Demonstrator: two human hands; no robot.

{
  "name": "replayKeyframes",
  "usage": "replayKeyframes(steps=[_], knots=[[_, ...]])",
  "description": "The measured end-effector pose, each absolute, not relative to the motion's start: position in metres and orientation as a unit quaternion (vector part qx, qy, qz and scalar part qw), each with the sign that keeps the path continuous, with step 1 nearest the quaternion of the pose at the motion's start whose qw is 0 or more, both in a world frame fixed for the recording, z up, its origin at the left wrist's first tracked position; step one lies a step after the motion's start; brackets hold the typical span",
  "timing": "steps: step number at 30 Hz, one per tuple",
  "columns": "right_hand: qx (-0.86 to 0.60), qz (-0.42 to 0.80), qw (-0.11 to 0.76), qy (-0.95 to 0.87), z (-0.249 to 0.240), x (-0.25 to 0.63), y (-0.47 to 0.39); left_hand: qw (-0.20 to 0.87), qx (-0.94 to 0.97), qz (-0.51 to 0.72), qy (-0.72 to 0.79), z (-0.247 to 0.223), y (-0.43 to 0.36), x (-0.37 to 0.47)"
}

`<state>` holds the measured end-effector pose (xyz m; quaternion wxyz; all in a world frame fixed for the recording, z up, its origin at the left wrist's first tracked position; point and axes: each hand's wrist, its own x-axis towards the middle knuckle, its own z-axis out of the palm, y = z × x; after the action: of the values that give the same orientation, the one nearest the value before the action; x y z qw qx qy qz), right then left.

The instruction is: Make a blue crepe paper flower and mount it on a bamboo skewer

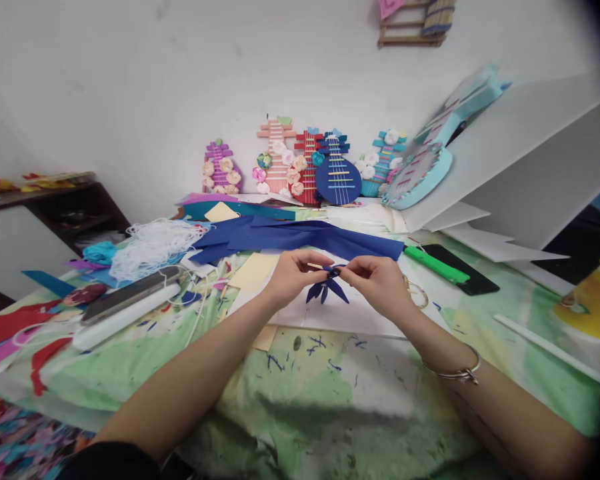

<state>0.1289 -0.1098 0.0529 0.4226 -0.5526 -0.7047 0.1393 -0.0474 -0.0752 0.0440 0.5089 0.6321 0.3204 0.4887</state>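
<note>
A dark blue paper flower (325, 291) with narrow pointed petals hangs between my two hands above a white sheet (300, 317). My left hand (300, 273) pinches its upper part from the left, thumb and forefinger closed. From the right, my right hand (375, 279) is closed on the same upper part, its fingertips nearly meeting the left ones. A small dark piece shows at the fingertips, too small to make out. Behind my hands lie large sheets of dark blue paper (280, 235).
Right of my hands lie scissors (418, 292), a green cutter (436, 264) and a black phone (480, 283). A white power strip (125, 319), another phone (130, 297) and white yarn (153, 250) are at left. Paper instruments (338, 180) lean against the wall. Blue scraps (317, 343) dot the tablecloth.
</note>
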Motion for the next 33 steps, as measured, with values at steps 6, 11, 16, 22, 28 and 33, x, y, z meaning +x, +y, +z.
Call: replayKeyframes(steps=[6, 11, 16, 22, 28, 33], knots=[[-0.544, 0.174, 0.438, -0.694, 0.053, 0.128, -0.111, 0.496, 0.639, 0.496, 0.317, 0.042, -0.075, -0.047], [-0.544, 0.165, 0.439, -0.696, 0.052, 0.129, -0.11, 0.44, 0.681, 0.498, 0.308, 0.044, -0.076, -0.048], [-0.538, 0.145, 0.444, -0.702, 0.052, 0.129, -0.111, 0.405, 0.713, 0.497, 0.285, 0.045, -0.076, -0.05], [-0.51, 0.076, 0.452, -0.728, 0.051, 0.129, -0.112, 0.397, 0.707, 0.509, 0.289, 0.047, -0.077, -0.051], [-0.476, -0.043, 0.433, -0.764, 0.045, 0.13, -0.111, 0.288, 0.764, 0.497, 0.295, 0.049, -0.082, -0.051], [-0.447, -0.122, 0.415, -0.783, 0.043, 0.129, -0.112, 0.17, 0.818, 0.482, 0.262, 0.051, -0.084, -0.051]])
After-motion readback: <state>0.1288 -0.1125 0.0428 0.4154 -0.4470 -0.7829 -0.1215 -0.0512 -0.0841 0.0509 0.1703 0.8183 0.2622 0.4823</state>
